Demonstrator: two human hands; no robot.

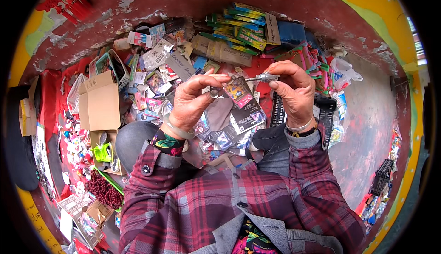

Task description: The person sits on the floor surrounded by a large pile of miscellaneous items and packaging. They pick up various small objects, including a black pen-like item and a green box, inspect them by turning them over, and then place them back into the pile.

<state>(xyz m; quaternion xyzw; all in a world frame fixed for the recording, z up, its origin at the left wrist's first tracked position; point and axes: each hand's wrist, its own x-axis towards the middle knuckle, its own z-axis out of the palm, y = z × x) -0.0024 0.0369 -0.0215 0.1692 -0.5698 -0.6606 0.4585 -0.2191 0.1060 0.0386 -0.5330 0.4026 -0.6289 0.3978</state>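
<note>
Between the thumb and fingers of my left hand (187,105) is a small round silver metal ring (214,93), with its opening facing up. My right hand (295,94) pinches a slim silver metal piece (263,77); its thin rod points left toward the ring, and its thicker, knobbly end sits at the fingertips. I cannot make out its exact kind. The ring and the metal piece are apart, both held up in front of me. Below and between my hands lies a dark printed package (242,99) with a colourful picture.
Packaged goods cover the floor ahead. Stacked green and yellow boxes (248,27) stand by the worn red wall (174,1). An open cardboard box (99,102) is at left, near dark red beads (103,189). A black plastic basket (325,116) stands right of my right wrist.
</note>
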